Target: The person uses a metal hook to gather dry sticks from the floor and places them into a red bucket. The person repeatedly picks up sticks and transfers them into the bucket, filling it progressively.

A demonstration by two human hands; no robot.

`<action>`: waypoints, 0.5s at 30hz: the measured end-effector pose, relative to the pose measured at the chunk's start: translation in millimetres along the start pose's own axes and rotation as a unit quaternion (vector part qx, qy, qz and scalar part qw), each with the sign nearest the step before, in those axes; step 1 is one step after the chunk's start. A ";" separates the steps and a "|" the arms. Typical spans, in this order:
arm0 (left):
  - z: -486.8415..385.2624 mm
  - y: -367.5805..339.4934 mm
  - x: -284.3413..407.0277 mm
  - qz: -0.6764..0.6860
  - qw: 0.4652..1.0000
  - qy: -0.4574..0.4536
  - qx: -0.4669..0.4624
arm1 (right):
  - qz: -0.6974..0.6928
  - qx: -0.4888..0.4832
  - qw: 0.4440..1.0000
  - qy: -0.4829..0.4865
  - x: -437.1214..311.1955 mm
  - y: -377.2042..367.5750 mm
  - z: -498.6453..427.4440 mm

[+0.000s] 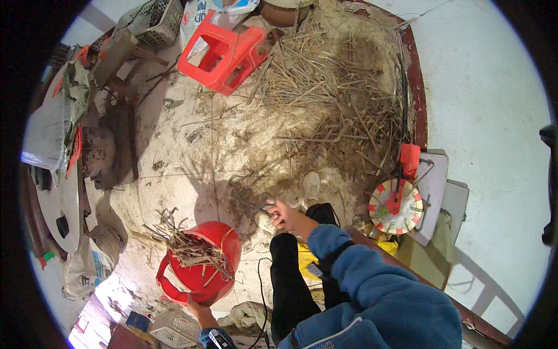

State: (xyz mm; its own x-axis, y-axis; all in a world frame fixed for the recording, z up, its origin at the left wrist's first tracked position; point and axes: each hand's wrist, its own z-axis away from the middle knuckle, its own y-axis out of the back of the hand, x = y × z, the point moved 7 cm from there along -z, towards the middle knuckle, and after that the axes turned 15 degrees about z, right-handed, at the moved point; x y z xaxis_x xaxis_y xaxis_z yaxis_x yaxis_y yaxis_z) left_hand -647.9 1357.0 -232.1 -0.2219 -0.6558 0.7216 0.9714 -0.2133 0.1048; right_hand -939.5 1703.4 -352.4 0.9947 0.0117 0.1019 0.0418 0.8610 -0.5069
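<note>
My left hand point(199, 310) grips the rim of a red plastic bucket point(230, 244) at the lower left. The bucket leans over, and a bundle of dry twigs point(196, 251) sticks out past its edge. In front of my shoes, my right hand point(283, 214) is curled low over the floor. A dark, thin object point(250, 203) seems to extend leftward from its fingers, too blurred to name. Ahead, a heap of dry sticks point(309, 83) spreads over the dirty floor point(178, 192) toward the wall.
An overturned red plastic stool point(231, 52) lies beside the heap. At right hangs a round red-and-white dial scale point(396, 207) near leaning boards point(431, 187). Plastic crates point(163, 26) point(176, 327), a sack point(87, 266) and a wooden stand point(117, 65) line the left side. A black cable point(260, 279) runs beside my leg.
</note>
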 end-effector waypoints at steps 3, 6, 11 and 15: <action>0.4 12.4 -14.2 0.082 0.990 0.070 0.091 | -0.073 -0.014 0.997 -0.013 1.4 -11.8 -34.7; 6.8 8.6 -16.2 0.088 0.993 0.023 0.082 | 0.035 0.074 0.995 0.063 -15.4 17.3 -31.5; 14.5 -9.2 -20.1 0.137 0.990 -0.002 0.036 | 0.098 0.247 0.959 0.096 -65.7 93.6 44.4; 11.6 -29.0 -19.6 0.099 0.995 -0.010 0.028 | 0.082 0.278 0.948 0.130 -110.1 138.2 109.2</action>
State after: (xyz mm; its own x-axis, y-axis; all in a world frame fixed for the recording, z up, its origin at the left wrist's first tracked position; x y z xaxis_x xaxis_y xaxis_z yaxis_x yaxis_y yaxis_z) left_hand -670.8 1384.5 -241.3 -0.0238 -0.6660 0.7456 0.9992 -0.0402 -0.0040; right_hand -1053.6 1876.5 -340.3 0.9761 0.1052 -0.1902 -0.0997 0.9943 0.0386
